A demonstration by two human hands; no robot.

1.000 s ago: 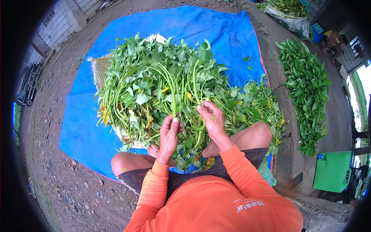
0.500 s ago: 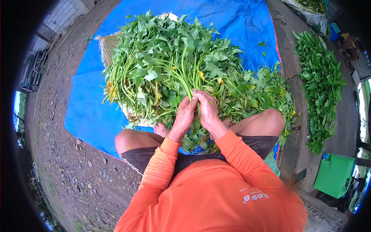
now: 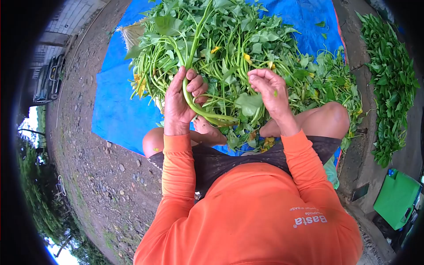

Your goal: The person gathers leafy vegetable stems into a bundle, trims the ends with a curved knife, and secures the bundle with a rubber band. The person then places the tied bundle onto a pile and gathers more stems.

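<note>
My left hand (image 3: pixel 182 99) is closed around a few long, thick green leafy stems (image 3: pixel 193 52). Their leafy ends rise over the pile, while the cut ends (image 3: pixel 216 118) bend down to the right below my palm. To the right, my right hand (image 3: pixel 270 90) is held apart from the stems, its thumb and fingers pinched together. Whatever may be between those fingertips is too small to make out. A small green leaf scrap sticks to the back of that hand. In front of both hands lies a big heap of leafy greens (image 3: pixel 234 44) with some yellowed leaves.
The heap lies on a blue tarp (image 3: pixel 112 101), between and beyond my crossed legs. Another long pile of greens (image 3: pixel 388 88) lies on the concrete at right, near a green plastic container (image 3: pixel 397 198). Stony ground (image 3: pixel 119 185) stretches along the left.
My hands were together on the stems and have come apart. The left one moved left and up with the stems; the right one moved right, off them. The view has shifted.
</note>
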